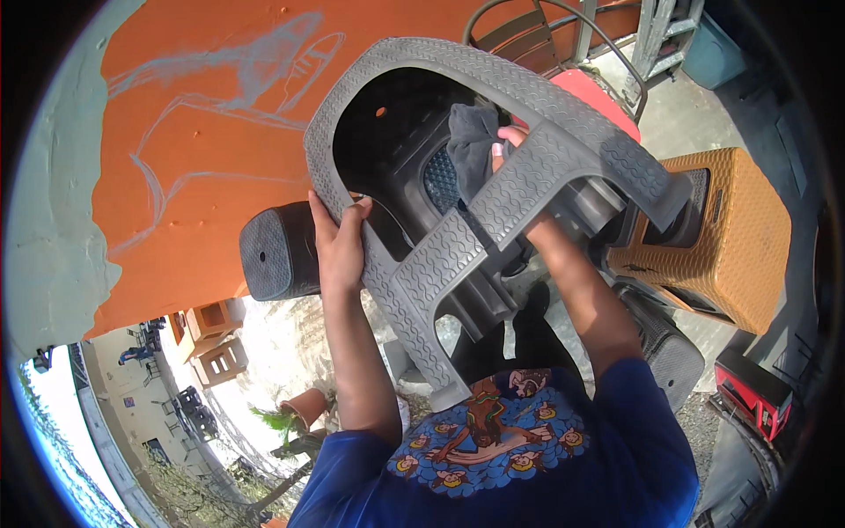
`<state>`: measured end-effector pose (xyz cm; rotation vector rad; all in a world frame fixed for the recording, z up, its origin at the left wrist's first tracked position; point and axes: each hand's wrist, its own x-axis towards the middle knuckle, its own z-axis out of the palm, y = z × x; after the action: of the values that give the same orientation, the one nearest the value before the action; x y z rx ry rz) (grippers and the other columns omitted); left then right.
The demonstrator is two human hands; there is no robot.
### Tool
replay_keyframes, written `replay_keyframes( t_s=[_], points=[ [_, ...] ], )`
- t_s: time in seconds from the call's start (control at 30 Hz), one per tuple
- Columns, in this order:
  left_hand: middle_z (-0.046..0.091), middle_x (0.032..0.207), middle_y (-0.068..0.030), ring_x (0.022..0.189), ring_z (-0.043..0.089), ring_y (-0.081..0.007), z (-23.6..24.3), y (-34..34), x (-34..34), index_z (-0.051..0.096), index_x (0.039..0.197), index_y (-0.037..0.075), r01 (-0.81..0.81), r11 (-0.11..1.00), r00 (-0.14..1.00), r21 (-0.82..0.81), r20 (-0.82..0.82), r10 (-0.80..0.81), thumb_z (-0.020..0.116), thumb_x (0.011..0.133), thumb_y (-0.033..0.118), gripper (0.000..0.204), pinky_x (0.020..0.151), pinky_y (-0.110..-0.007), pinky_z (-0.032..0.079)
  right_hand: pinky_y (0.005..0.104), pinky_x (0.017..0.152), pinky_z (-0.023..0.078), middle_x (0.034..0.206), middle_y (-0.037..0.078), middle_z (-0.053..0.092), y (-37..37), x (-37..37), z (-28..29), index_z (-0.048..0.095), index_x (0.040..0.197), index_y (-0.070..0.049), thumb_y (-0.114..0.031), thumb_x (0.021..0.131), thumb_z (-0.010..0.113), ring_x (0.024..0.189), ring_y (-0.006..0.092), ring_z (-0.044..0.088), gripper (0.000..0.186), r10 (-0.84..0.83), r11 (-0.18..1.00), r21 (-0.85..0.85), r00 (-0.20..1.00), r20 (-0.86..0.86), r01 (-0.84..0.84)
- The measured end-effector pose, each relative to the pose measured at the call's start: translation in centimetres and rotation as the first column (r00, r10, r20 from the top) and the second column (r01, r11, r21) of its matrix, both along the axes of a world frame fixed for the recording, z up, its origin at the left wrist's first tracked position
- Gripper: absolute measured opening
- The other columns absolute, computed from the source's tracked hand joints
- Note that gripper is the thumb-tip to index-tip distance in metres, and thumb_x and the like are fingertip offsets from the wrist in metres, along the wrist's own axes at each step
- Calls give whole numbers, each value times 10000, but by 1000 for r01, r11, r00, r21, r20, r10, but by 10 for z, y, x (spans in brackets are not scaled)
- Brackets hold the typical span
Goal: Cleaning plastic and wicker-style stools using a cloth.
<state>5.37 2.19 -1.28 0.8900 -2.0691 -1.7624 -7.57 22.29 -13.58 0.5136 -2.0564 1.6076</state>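
A grey moulded plastic piece of furniture [519, 185], probably a chair, is tilted in front of me. It has a wavy raised pattern on its frame and a dark hollow inside. My left hand [341, 242] grips its left edge, thumb toward the front. My right arm passes below a crossbar of the frame, and my right hand [509, 148] holds a dark grey cloth [471, 141] against the inner surface. The bar and cloth hide most of that hand's fingers.
Behind stands an orange wall [220, 158] with chalky drawing. A black woven-textured plastic piece [268, 251] is at left, a tan woven-textured cabinet [748, 238] at right. A metal chair [519, 40] and ladder [664, 40] stand farther back. A potted plant [304, 407] is lower left, a red-and-black box [748, 392] lower right.
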Motion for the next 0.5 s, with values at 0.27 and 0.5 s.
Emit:
replay_keyframes(
  t_s=[0.27,0.5],
  points=[
    [654,1048,-133,888,633,-138,-4,17,6,41,1529,-96,136,985,990,-105,-12,-138,665,822,50,954,836,-253,510,542,1109,304,1403,115,521,-123,-34,-120,646,1203,-79,-141,843,572,1348,298,402,373,-55,718,695,992,114,-40],
    [599,1230,-233,1060,612,-209,-4,13,0,86,1509,-138,150,983,989,-104,-1,-151,677,800,146,965,962,-303,470,478,860,480,986,116,696,-165,25,-115,680,1028,-97,-131,799,610,1003,315,637,242,237,704,570,897,374,-423]
  ],
)
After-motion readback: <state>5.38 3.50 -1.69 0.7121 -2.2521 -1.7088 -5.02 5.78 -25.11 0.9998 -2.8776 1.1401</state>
